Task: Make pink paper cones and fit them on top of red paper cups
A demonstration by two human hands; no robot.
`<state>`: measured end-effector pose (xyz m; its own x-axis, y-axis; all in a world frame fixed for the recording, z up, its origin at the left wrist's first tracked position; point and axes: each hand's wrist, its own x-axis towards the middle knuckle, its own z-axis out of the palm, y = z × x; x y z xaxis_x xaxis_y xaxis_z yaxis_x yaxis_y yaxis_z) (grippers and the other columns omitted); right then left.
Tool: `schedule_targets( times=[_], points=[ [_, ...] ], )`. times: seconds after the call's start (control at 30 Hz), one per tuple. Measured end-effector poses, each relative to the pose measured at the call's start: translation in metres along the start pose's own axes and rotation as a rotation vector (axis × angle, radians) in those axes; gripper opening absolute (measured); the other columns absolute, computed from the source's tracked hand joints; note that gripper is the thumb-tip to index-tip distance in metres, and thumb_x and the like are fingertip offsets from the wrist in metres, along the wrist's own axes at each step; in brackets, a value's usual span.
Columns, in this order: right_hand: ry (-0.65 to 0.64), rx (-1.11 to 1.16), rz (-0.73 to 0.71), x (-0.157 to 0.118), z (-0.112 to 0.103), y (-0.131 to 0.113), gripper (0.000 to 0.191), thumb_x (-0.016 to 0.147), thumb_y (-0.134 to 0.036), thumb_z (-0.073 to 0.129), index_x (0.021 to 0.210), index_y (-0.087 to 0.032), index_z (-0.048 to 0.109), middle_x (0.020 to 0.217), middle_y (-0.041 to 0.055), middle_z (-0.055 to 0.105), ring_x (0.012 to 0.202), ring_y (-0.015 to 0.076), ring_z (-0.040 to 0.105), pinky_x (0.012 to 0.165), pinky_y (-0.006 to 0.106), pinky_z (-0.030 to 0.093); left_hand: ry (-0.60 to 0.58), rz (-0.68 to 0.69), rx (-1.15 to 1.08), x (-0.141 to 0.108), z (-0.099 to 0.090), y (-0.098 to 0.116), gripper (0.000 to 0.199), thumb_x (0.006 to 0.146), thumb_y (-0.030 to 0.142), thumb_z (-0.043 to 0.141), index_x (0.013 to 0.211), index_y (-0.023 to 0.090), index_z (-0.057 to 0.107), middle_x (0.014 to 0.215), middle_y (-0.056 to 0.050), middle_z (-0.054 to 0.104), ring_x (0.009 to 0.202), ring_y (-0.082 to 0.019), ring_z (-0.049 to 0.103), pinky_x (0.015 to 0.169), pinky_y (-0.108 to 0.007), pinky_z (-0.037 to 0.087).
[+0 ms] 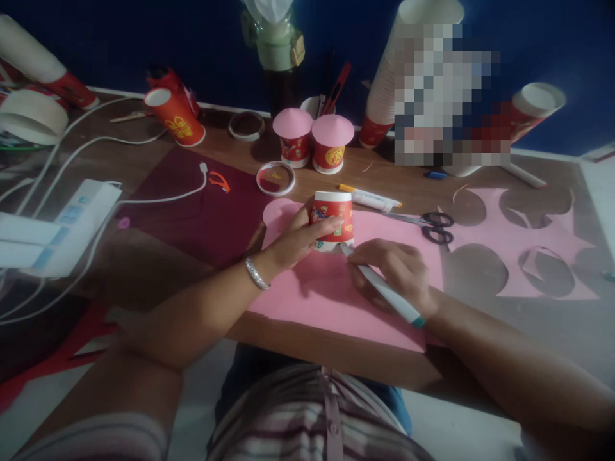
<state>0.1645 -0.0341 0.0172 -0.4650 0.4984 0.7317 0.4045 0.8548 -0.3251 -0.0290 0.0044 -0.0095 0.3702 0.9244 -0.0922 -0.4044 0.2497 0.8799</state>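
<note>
A short red paper cup with a white rim stands upside down on a pink sheet. Around its left side and front wrap the fingers of my left hand, a silver bracelet at the wrist. My right hand grips a white marker-like tool with a green end; its tip touches the cup's lower edge. Behind the cup are two small red cups topped with pink cones.
Black-handled scissors and a yellow-white marker lie right of the cup. Cut pink scraps spread further right. White cables and a power strip are at left. Cup stacks stand along the wall.
</note>
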Motion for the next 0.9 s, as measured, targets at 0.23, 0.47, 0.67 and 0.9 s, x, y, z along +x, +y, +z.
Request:
schedule_targets(
  times=[0.23,0.47,0.67,0.9],
  points=[
    [-0.01,-0.005,0.007,-0.0001,-0.0004,-0.0003,0.019,0.089,-0.005,0.07,0.099,-0.018,0.061,0.076,0.0016,0.073,0.062,0.0152,0.071,0.056,0.025,0.056,-0.001,-0.005,-0.006,-0.0001,-0.0005,0.0,0.033,0.084,0.037,0.083,0.104,0.017,0.064,0.098,-0.005,0.072,0.089,-0.019,0.071,0.081,-0.031,0.057],
    [-0.038,0.003,0.042,-0.0011,-0.0015,-0.0025,0.012,0.091,-0.01,0.066,0.098,-0.019,0.062,0.077,0.0008,0.073,0.063,0.0142,0.071,0.057,0.024,0.056,-0.004,0.004,-0.023,0.0006,-0.0027,-0.0025,0.035,0.084,0.036,0.083,0.106,0.017,0.064,0.101,-0.006,0.072,0.091,-0.019,0.071,0.082,-0.032,0.058],
    [-0.068,-0.001,0.046,0.0,-0.0033,-0.0045,0.012,0.092,-0.011,0.064,0.098,-0.02,0.06,0.076,0.0004,0.073,0.061,0.013,0.07,0.057,0.023,0.055,-0.001,0.009,-0.014,0.0006,-0.0024,-0.0018,0.034,0.085,0.035,0.082,0.106,0.017,0.063,0.101,-0.005,0.071,0.09,-0.019,0.071,0.078,-0.031,0.057],
    [-0.06,0.01,0.049,0.0013,-0.0036,-0.0049,0.01,0.093,-0.013,0.064,0.097,-0.021,0.06,0.075,-0.0002,0.073,0.06,0.0125,0.068,0.056,0.023,0.055,-0.013,0.017,-0.026,0.0002,-0.0024,-0.0015,0.04,0.087,0.034,0.082,0.117,0.019,0.061,0.1,-0.004,0.07,0.089,-0.018,0.07,0.08,-0.032,0.058]
  ],
)
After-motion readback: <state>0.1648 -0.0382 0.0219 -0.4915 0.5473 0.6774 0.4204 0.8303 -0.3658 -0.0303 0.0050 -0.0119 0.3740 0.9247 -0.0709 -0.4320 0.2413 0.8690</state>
